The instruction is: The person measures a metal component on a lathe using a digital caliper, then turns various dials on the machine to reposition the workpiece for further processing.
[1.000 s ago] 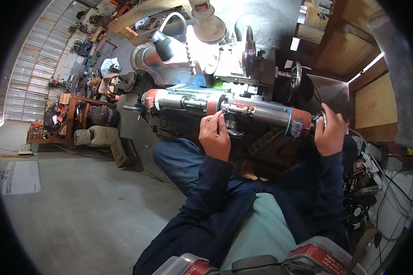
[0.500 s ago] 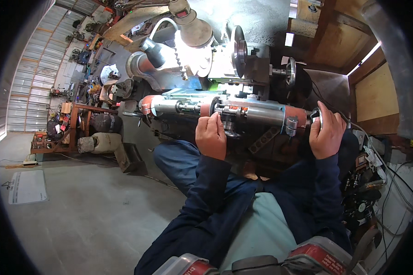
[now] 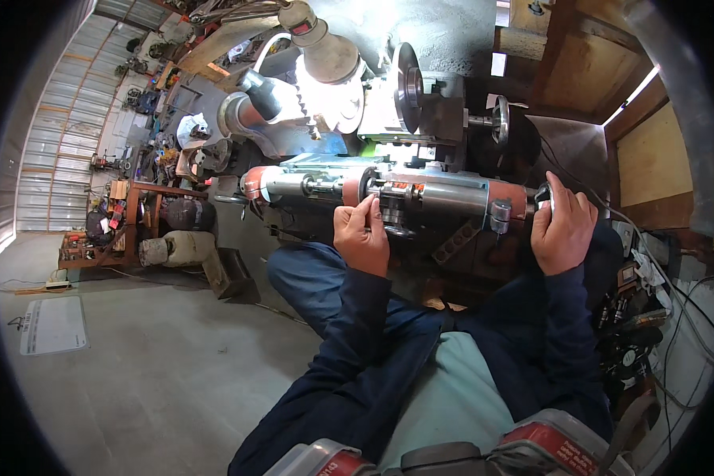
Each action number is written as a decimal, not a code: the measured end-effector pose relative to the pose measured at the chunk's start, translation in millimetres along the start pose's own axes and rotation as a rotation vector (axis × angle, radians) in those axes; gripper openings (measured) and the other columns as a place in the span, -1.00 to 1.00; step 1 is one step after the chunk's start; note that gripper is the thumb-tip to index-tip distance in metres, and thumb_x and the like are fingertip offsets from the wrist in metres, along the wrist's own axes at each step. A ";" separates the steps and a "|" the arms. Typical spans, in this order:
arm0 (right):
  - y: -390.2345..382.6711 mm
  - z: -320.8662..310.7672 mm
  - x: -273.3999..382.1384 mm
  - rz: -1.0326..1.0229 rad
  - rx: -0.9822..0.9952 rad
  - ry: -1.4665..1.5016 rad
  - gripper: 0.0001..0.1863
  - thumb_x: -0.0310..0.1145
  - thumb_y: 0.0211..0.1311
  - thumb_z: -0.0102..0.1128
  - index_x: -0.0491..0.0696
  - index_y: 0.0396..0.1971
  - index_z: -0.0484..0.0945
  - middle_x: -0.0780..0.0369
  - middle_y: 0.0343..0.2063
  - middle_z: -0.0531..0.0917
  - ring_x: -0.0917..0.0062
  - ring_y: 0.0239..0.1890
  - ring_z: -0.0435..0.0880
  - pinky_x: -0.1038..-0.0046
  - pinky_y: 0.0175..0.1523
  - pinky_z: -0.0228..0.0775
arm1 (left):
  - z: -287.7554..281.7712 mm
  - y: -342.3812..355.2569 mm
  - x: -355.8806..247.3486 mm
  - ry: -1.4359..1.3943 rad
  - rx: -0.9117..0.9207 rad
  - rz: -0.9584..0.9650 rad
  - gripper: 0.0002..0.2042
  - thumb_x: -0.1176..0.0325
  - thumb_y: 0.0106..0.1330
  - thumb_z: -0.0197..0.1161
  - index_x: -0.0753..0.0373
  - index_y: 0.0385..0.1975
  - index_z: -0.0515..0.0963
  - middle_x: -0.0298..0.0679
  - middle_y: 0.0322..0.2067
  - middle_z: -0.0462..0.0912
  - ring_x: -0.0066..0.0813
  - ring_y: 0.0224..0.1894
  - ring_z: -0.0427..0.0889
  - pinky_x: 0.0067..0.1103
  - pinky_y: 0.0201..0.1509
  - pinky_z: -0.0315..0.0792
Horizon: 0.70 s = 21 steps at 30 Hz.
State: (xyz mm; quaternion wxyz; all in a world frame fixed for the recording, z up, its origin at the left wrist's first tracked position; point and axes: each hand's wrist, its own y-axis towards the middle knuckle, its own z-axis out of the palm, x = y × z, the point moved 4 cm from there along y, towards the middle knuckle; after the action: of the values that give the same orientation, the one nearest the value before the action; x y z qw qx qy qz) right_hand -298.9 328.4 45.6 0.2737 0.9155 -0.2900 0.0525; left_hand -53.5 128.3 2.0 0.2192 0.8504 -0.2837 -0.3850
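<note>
Across the middle lies a long machine fixture with a grey steel barrel (image 3: 456,196), a small metal shaft and an orange-red collar (image 3: 353,193). My left hand (image 3: 362,242) is at the near side of the shaft, just right of the collar. Its thumb and fingertips are pinched together; whatever is between them is too small or hidden to make out. At the fixture's right end, my right hand (image 3: 563,230) grips a small handwheel (image 3: 542,196), with the thumb on the near side and the fingers on the far side. Part of the wheel is hidden by the hand.
Behind the fixture stand a grinding head with a dark wheel disc (image 3: 407,87) and a larger handwheel (image 3: 501,120). A bright lamp (image 3: 266,95) lights them. A perforated metal bar (image 3: 456,240) is below the barrel. Cables (image 3: 650,246) hang at right; a cluttered bench (image 3: 131,226) stands left.
My left fingertips have drawn into a tighter pinch by the shaft. My right hand has shifted slightly on the handwheel, with less of the rim showing. The view has moved a little.
</note>
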 end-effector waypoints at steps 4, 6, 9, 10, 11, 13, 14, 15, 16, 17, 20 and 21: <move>-7.5 -0.7 2.9 -0.015 -0.067 0.019 -0.48 -0.41 0.10 0.11 -0.11 0.14 0.52 0.16 -0.32 0.64 0.24 -0.28 0.51 0.18 0.01 0.29 | 19.2 -27.1 5.7 -0.463 -0.073 -0.466 -0.86 0.39 0.40 0.27 0.33 -0.19 0.60 -0.27 -0.46 0.50 -0.43 -0.34 0.61 -0.56 -0.30 0.49; -14.7 0.4 2.6 -0.022 -0.109 0.020 -0.48 -0.40 0.13 0.10 -0.12 0.15 0.51 0.16 -0.33 0.63 0.26 -0.30 0.51 0.19 -0.01 0.28 | 36.5 -35.4 -12.5 -1.027 -0.183 -1.045 -0.82 0.36 0.51 0.12 0.38 -0.12 0.42 -0.24 -0.37 0.54 -0.40 -0.12 0.69 -0.46 0.04 0.65; -38.2 10.4 5.4 -0.074 -0.262 -0.038 -0.49 -0.34 0.24 0.09 -0.20 0.19 0.46 0.17 -0.33 0.64 0.29 -0.35 0.52 0.21 -0.03 0.26 | 43.9 -37.1 -4.4 -1.440 -0.228 -1.350 -0.84 0.40 0.51 0.09 0.40 -0.15 0.41 -0.19 -0.31 0.55 -0.43 -0.17 0.68 -0.42 0.07 0.68; -48.1 15.5 3.0 -0.048 -0.319 -0.029 -0.49 -0.30 0.31 0.06 -0.24 0.20 0.44 0.16 -0.34 0.64 0.30 -0.37 0.53 0.22 -0.04 0.26 | 48.4 -40.5 9.7 -1.506 -0.193 -1.483 -0.87 0.41 0.51 0.08 0.37 -0.19 0.43 -0.21 -0.33 0.56 -0.47 -0.20 0.67 -0.53 -0.04 0.72; -55.1 17.3 2.7 -0.023 -0.376 -0.002 -0.49 -0.26 0.37 0.04 -0.28 0.21 0.41 0.16 -0.34 0.64 0.31 -0.39 0.53 0.23 -0.05 0.26 | 52.6 -46.8 36.5 -1.773 -0.037 -1.624 -0.88 0.43 0.51 0.06 0.37 -0.23 0.44 -0.26 -0.41 0.54 -0.50 -0.27 0.67 -0.61 -0.05 0.70; -57.4 13.6 0.3 -0.004 -0.321 0.031 -0.46 -0.21 0.42 0.01 -0.32 0.21 0.38 0.13 -0.36 0.64 0.31 -0.39 0.55 0.24 -0.04 0.27 | 49.9 -44.7 38.2 -1.898 0.133 -1.769 -0.87 0.44 0.50 0.07 0.37 -0.29 0.46 -0.31 -0.51 0.50 -0.58 -0.40 0.61 -0.71 -0.23 0.68; -60.3 14.5 0.1 0.012 -0.302 0.029 -0.46 -0.21 0.43 0.00 -0.33 0.22 0.38 0.12 -0.37 0.64 0.30 -0.39 0.55 0.24 -0.05 0.28 | 49.3 -46.6 41.7 -1.892 0.133 -1.769 -0.87 0.44 0.50 0.07 0.37 -0.29 0.46 -0.31 -0.51 0.50 -0.58 -0.40 0.61 -0.71 -0.23 0.68; -62.1 15.6 0.4 0.030 -0.283 0.026 -0.45 -0.20 0.43 0.00 -0.33 0.22 0.38 0.11 -0.38 0.63 0.30 -0.39 0.55 0.23 -0.06 0.29 | 50.3 -47.4 41.8 -2.013 0.149 -1.776 -0.87 0.46 0.50 0.05 0.37 -0.31 0.45 -0.33 -0.53 0.48 -0.62 -0.46 0.56 -0.74 -0.33 0.63; -61.6 16.7 1.6 0.035 -0.283 0.029 -0.45 -0.20 0.43 0.00 -0.33 0.22 0.38 0.11 -0.38 0.63 0.30 -0.39 0.55 0.23 -0.06 0.29 | 50.6 -47.4 42.2 -2.134 0.167 -1.780 -0.86 0.47 0.50 0.04 0.37 -0.32 0.45 -0.34 -0.55 0.45 -0.66 -0.52 0.51 -0.77 -0.43 0.58; -59.5 17.5 0.9 0.030 -0.295 0.040 -0.44 -0.19 0.43 -0.01 -0.33 0.22 0.38 0.11 -0.38 0.63 0.29 -0.39 0.55 0.23 -0.05 0.30 | 51.9 -49.0 45.0 -2.133 0.170 -1.784 -0.86 0.47 0.50 0.04 0.37 -0.32 0.45 -0.34 -0.55 0.45 -0.66 -0.52 0.51 -0.77 -0.43 0.58; -60.6 17.7 -0.5 0.036 -0.274 0.076 -0.43 -0.17 0.44 -0.01 -0.34 0.22 0.37 0.11 -0.39 0.63 0.28 -0.39 0.56 0.22 -0.04 0.32 | 48.5 -51.5 62.5 -2.094 -0.118 -1.857 -0.89 0.50 0.48 -0.02 0.30 -0.33 0.40 -0.37 -0.58 0.40 -0.66 -0.55 0.45 -0.75 -0.54 0.48; -60.3 18.2 -1.4 0.045 -0.242 0.104 -0.42 -0.17 0.44 -0.01 -0.34 0.23 0.36 0.11 -0.39 0.63 0.28 -0.38 0.56 0.22 -0.03 0.33 | 45.2 -57.0 60.5 -2.096 -0.116 -1.856 -0.89 0.50 0.48 -0.02 0.30 -0.33 0.40 -0.37 -0.58 0.40 -0.66 -0.55 0.45 -0.75 -0.54 0.48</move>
State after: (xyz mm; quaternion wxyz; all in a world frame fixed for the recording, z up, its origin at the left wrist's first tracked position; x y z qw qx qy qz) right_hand -267.3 360.5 1.5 0.3955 0.8652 -0.2999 0.0704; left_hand -38.0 124.4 -91.3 -0.3887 0.0359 0.3613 -0.8468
